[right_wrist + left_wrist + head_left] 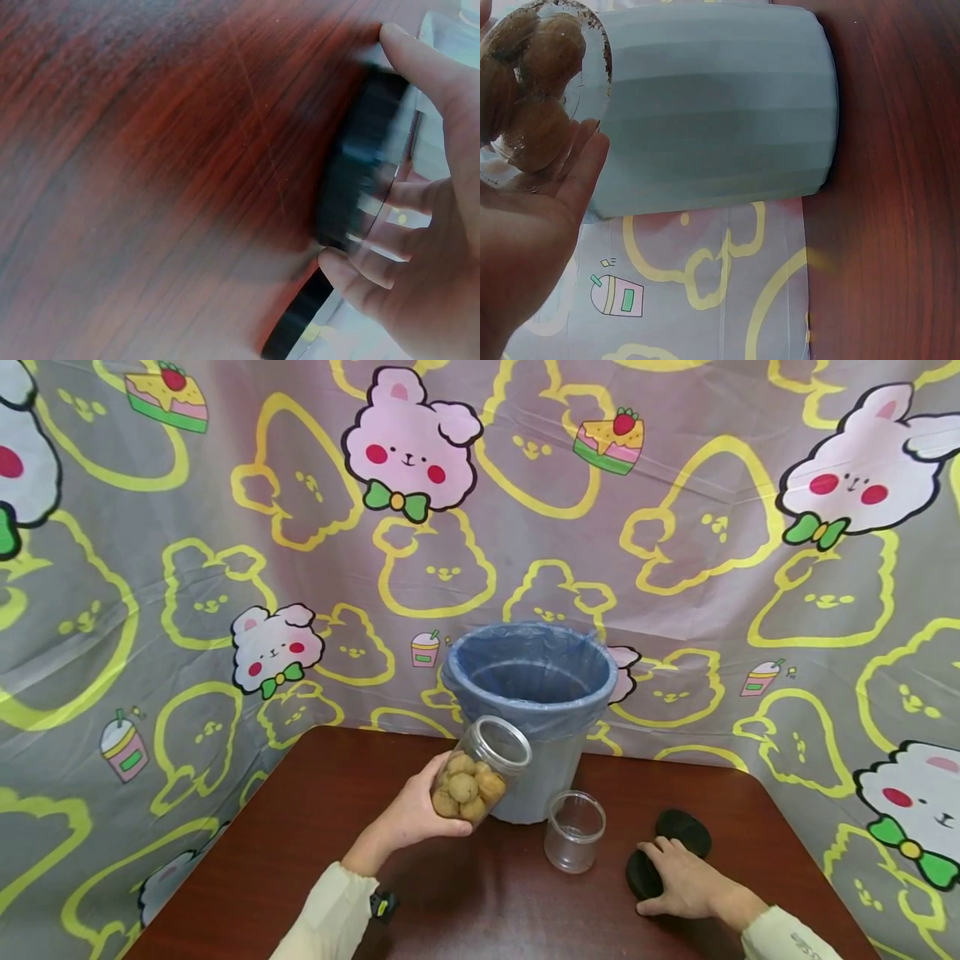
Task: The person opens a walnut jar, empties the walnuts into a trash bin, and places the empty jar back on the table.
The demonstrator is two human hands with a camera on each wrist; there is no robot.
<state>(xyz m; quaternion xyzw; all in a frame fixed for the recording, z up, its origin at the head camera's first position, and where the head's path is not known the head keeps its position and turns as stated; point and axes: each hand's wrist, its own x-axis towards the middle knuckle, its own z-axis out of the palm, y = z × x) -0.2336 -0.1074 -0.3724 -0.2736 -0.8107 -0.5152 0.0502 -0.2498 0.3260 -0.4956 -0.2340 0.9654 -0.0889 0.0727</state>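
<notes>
My left hand (417, 814) grips a clear plastic jar (480, 770) of round brown cookies, lifted off the table and tilted with its open mouth toward a grey bin (529, 710) lined with a blue bag. In the left wrist view the jar (536, 90) lies in my palm, next to the bin's wall (720, 112). My right hand (678, 877) lies over a black lid (643, 872) on the table; its thumb (420, 64) and fingers curl round the lid's rim (358, 165). A second black lid (684, 829) lies just behind it. An empty clear jar (574, 831) stands upright between my hands.
The dark red wooden table (300, 860) ends at a cartoon-printed cloth backdrop (225, 568) that hangs behind and around it. The bin stands at the table's far edge, in the middle.
</notes>
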